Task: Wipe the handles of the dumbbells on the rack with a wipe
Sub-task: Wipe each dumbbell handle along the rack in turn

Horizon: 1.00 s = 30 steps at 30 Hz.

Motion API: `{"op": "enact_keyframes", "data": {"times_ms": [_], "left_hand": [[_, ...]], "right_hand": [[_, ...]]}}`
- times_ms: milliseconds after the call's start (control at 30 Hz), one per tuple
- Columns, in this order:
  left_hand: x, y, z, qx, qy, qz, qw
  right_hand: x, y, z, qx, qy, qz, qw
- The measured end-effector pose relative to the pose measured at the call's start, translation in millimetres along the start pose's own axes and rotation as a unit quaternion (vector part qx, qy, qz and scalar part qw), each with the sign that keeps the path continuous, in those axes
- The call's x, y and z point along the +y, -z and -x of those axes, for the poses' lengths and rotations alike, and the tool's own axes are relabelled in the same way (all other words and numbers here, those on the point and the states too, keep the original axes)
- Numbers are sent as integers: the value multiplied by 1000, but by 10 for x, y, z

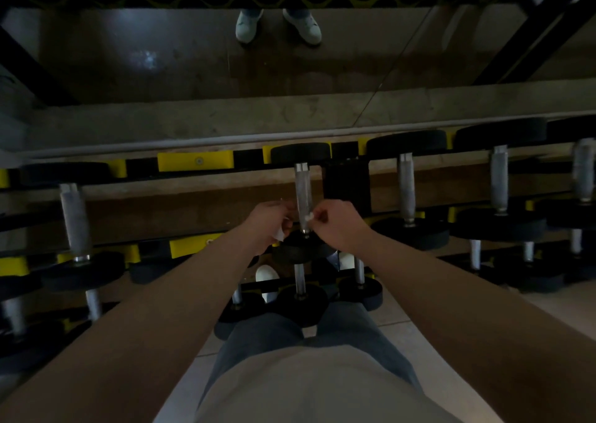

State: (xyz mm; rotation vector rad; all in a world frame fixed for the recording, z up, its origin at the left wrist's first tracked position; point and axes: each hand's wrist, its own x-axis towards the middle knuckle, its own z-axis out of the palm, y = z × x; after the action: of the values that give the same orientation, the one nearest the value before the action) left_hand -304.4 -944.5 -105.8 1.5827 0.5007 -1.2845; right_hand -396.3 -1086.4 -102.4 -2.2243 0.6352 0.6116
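Note:
A black dumbbell with a knurled metal handle (303, 190) lies on the top tier of the black and yellow rack (195, 161), straight ahead of me. My left hand (269, 219) and my right hand (338, 222) sit on either side of the handle's near end. Each pinches an end of a white wipe (279, 234), which passes around or behind the handle; a small bit of it shows at my right fingertips. The middle of the wipe is hidden.
More dumbbells lie on the same tier to the left (74, 219) and right (406, 190), and on lower tiers (300, 280). A mirror behind the rack reflects white shoes (277, 26). My legs stand close to the rack on a tiled floor (419, 335).

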Motion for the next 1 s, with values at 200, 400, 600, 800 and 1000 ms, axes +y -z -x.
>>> {"op": "enact_keyframes", "data": {"times_ms": [200,400,600,800,1000], "left_hand": [[44,-19,39,0,6,23,1000],[7,-10,5,2,2,22,1000],[-3,-29,-58,4,-4,12,1000],[6,5,-117,6,6,15,1000],[51,8,-49,3,-5,32,999]], "right_hand": [[-84,41,-265,103,-65,-158,980],[10,147,-154,-77,-49,-46,995],[-43,181,-331,-42,-68,-118,990],[-139,223,-456,37,-77,-185,979],[5,143,-186,-127,-32,40,991]]}}
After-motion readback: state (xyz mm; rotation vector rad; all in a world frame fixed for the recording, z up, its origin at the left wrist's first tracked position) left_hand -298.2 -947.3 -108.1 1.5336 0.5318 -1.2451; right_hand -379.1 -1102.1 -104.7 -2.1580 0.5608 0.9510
